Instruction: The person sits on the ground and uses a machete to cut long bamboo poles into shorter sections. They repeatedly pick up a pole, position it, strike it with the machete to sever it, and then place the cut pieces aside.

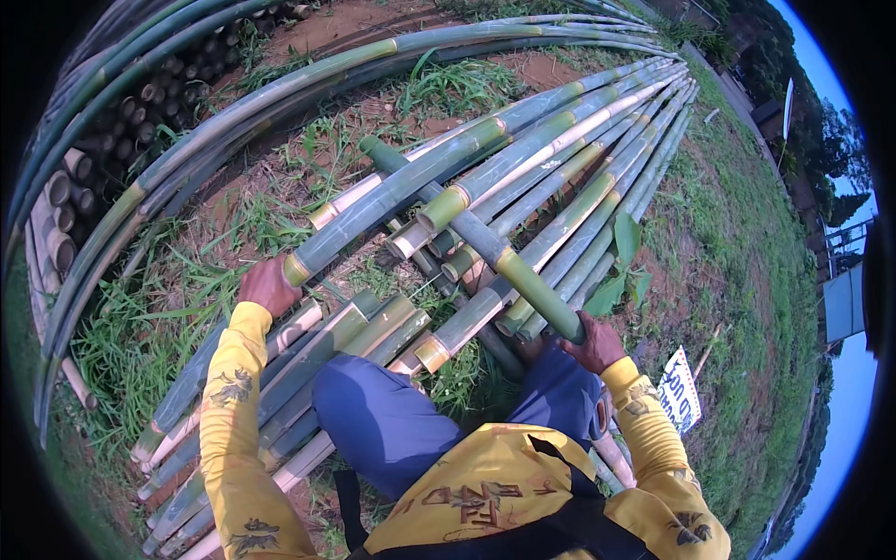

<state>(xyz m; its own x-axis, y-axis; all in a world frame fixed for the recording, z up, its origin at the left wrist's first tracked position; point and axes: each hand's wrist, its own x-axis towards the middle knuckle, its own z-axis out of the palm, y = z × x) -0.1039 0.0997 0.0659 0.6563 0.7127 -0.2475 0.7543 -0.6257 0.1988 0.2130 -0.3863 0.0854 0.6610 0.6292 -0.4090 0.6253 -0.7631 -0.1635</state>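
My left hand [272, 286] is closed round the near end of a long green bamboo pole [397, 194], which stretches away to the far right. At the right, my right hand [595, 343] grips the near end of a shorter green bamboo crosspiece [537, 286]. This crosspiece slants up to the far left and passes under the pole in my left hand. Several more long bamboo poles [569, 226] lie beside it, their cut ends toward me and their far ends drawn together. My palms are hidden by the backs of my hands.
Shorter cut bamboo pieces [327, 347] lie at the lower left, by my knee. Long bowed-looking poles [271, 82] run along the left, beyond them a stack of cut bamboo [131, 117]. A leafy sprig [621, 271] and a printed white sign [679, 392] are at the right on grass.
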